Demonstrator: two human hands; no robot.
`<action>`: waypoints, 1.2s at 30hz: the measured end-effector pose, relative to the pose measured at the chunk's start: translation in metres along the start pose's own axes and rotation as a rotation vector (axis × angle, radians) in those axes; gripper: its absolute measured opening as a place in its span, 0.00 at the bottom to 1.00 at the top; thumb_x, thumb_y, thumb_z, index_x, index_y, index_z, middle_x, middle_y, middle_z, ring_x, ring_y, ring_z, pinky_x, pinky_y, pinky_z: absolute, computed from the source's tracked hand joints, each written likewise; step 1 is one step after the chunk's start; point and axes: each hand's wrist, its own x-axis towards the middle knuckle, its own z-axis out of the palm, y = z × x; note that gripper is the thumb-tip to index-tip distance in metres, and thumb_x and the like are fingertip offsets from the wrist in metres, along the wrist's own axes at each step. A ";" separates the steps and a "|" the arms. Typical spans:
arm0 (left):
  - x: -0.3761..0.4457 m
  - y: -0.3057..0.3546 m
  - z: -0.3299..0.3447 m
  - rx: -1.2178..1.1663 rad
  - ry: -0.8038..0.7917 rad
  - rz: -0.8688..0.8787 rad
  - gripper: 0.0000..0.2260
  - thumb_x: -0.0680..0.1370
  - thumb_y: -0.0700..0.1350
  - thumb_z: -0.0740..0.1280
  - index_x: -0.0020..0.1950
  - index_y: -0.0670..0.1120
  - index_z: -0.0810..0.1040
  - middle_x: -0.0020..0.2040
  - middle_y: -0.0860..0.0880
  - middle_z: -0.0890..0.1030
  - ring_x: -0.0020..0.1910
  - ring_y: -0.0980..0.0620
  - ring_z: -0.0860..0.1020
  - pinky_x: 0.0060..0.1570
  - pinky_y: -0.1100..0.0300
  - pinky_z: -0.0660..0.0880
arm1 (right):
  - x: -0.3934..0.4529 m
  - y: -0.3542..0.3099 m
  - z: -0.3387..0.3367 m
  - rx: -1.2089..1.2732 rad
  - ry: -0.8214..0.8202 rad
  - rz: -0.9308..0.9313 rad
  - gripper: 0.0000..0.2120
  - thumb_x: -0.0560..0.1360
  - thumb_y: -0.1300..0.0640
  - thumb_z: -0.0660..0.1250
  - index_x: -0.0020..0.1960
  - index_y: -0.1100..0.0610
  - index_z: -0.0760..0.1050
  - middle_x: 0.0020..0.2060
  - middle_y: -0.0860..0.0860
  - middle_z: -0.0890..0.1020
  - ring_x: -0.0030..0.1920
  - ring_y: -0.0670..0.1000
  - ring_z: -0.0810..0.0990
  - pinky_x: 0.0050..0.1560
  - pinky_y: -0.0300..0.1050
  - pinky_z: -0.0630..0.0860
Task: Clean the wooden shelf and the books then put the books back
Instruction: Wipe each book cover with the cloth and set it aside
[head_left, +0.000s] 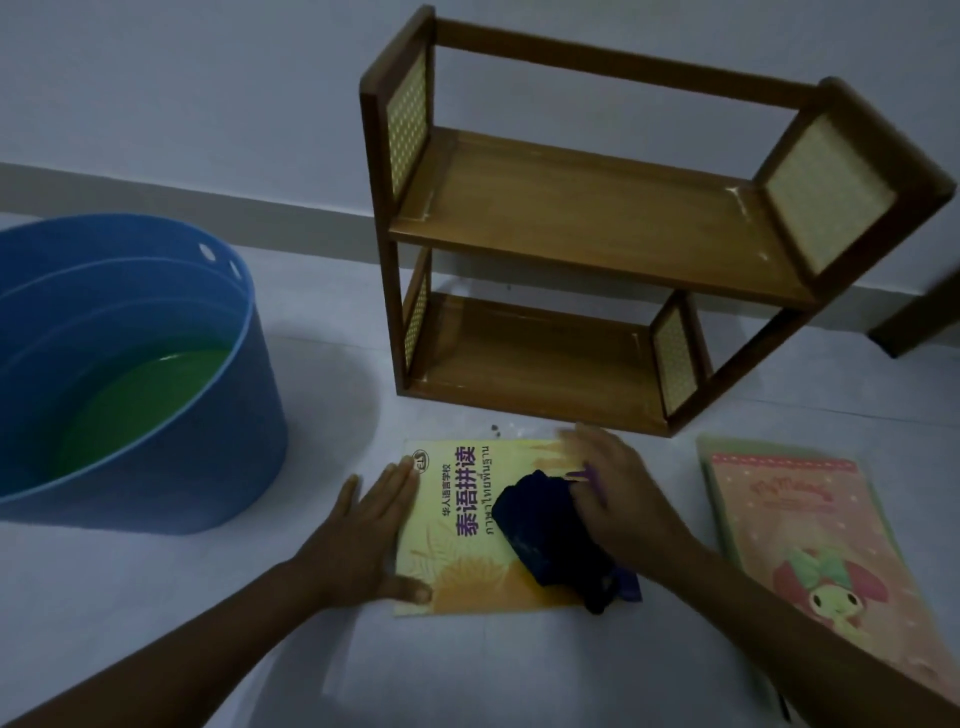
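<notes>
A yellow book (457, 566) with purple lettering lies flat on the pale floor in front of me. My left hand (363, 535) presses flat on its left edge, fingers together. My right hand (618, 493) holds a dark blue cloth (550, 540) down on the cover. A pink book (810, 545) with a cartoon figure lies to the right, on top of another book. The wooden shelf (597, 223) stands against the wall behind the books, both of its boards bare.
A big blue tub (171, 452) with green liquid in it stands at the left. A dark wooden furniture leg (914, 322) shows at the right edge. Small dark crumbs (496, 429) lie on the floor before the shelf.
</notes>
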 end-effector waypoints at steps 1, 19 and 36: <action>0.000 -0.001 0.000 0.003 0.002 -0.001 0.59 0.64 0.80 0.56 0.76 0.44 0.30 0.76 0.47 0.29 0.75 0.49 0.31 0.74 0.42 0.35 | -0.005 -0.013 0.008 -0.110 -0.048 -0.142 0.26 0.77 0.47 0.58 0.75 0.44 0.59 0.75 0.48 0.60 0.75 0.51 0.56 0.72 0.50 0.55; 0.001 -0.005 -0.001 0.081 0.038 0.027 0.61 0.62 0.81 0.57 0.75 0.44 0.31 0.76 0.48 0.31 0.76 0.47 0.32 0.74 0.42 0.35 | 0.015 -0.038 0.099 -0.399 -0.135 -0.708 0.18 0.75 0.62 0.61 0.65 0.54 0.71 0.66 0.55 0.72 0.67 0.56 0.69 0.65 0.56 0.70; -0.001 -0.003 0.001 0.011 0.127 0.014 0.65 0.57 0.82 0.60 0.77 0.44 0.35 0.77 0.48 0.38 0.77 0.47 0.39 0.73 0.43 0.34 | 0.052 -0.008 0.073 -0.427 0.016 -0.225 0.30 0.69 0.64 0.63 0.71 0.53 0.65 0.70 0.53 0.68 0.69 0.58 0.65 0.64 0.57 0.67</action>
